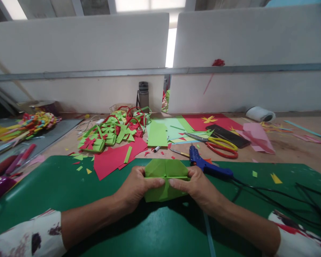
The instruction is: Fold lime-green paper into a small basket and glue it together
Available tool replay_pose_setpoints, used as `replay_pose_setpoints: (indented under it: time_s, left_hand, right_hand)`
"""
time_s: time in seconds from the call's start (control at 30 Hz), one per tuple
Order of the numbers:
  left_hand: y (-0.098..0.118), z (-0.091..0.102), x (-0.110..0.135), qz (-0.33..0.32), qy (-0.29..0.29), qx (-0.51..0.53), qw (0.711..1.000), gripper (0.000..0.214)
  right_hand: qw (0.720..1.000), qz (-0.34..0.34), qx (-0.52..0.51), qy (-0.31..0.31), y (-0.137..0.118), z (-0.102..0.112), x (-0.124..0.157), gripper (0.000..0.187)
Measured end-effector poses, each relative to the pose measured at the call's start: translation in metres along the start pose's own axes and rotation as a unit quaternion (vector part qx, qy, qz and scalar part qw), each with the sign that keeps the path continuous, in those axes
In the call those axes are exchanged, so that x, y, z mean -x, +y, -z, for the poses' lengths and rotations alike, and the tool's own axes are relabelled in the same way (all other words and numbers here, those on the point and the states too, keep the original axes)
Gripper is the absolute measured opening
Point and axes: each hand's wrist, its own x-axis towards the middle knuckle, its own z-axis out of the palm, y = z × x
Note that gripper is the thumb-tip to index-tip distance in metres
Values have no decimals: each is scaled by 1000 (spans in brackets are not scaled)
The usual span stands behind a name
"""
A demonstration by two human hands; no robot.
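Here, folded green paper (164, 178) between left hand (135, 187) and right hand (196, 185).

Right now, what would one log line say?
left hand: grips folded green paper | right hand: grips same paper | surface: green mat | nearby: blue glue gun

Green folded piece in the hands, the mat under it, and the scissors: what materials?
Green folded piece: thin matte paper, by its sharp creases; left hand and right hand pinch it. Dark green mat: smooth, slight sheen, probably a plastic or rubber cutting mat. Scissors: grey, likely metal blades; glossy red and yellow handles, likely plastic.
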Motion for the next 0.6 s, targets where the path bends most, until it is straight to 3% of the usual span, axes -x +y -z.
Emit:
replay_pose_setpoints:
  time_s: [0.33,0.6]
  left_hand:
    - [3,-3,3,-10,-25,-17,999,33]
    - [6,3,-2,-8,-56,-6,998,36]
  right_hand:
    - [1000,20,-1,-9,2,-2,0,31]
    - [998,6,-43,48,1,-3,1,36]
